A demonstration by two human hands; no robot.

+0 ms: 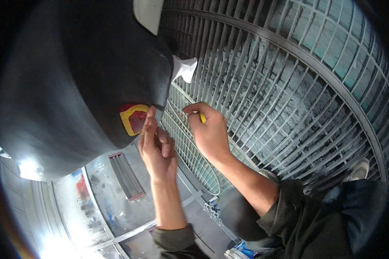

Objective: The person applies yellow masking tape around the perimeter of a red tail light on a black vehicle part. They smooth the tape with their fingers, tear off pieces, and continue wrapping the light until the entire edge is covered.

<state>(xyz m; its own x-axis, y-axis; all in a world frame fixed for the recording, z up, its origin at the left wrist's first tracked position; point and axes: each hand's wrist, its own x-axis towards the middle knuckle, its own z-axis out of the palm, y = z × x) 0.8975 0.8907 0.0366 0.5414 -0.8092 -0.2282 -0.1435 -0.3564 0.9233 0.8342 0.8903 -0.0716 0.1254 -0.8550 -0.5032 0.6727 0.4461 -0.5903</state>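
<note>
A large dark, matte curved panel [86, 73] that looks like vehicle bodywork fills the upper left. On it is a red lamp-like patch [138, 121] bordered with yellow tape [126, 123]. My left hand [157, 142] is at the patch's right edge, its index finger stretched along the panel and the other fingers loosely bent, with nothing seen in them. To the right, apart from the panel, my right hand [209, 129] is closed with thumb and index finger forward. A small yellow thing [202, 117] shows between its fingers; most of it is hidden.
Metal floor grating [263, 95] covers the right side, with pale lumpy material beneath. White paper or film [186, 70] sticks out from the panel's edge. A long grey fixture [126, 176] lies at lower left near bright lights. My shoe [358, 169] shows at right.
</note>
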